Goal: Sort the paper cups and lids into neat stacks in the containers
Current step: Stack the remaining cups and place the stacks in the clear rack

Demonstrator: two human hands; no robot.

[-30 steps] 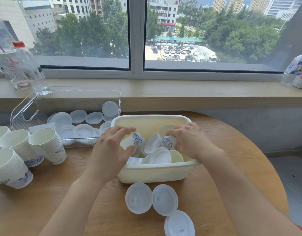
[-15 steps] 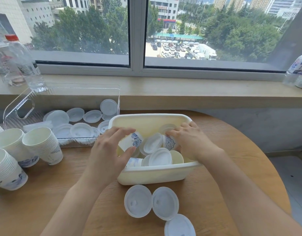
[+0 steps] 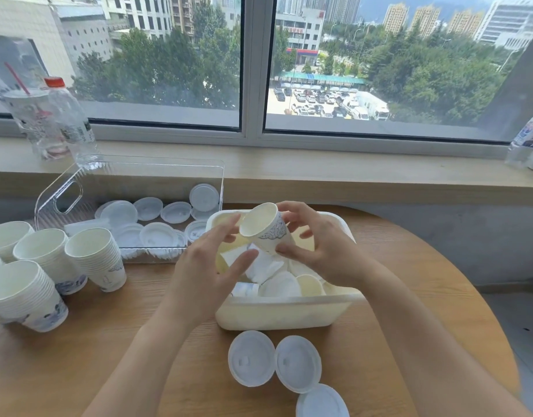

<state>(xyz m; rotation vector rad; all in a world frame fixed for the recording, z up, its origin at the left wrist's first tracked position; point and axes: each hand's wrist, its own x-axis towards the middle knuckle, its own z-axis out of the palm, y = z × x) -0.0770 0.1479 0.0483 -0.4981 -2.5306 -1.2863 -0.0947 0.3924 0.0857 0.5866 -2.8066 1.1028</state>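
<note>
Only a blurred, unreadable blue pattern on the paper cup [image 3: 266, 228], pinched by right hand [image 3: 316, 245] above the cream tub [image 3: 283, 314]; left hand [image 3: 208, 266] spread.

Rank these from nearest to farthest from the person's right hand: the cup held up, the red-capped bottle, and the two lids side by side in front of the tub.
1. Cup: in the right hand, above the tub.
2. Two lids: on the table, just before the tub.
3. Bottle: far left, on the sill.

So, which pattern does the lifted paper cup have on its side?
Blue cloud-like print on white, seen in the head view on the paper cup.
</note>
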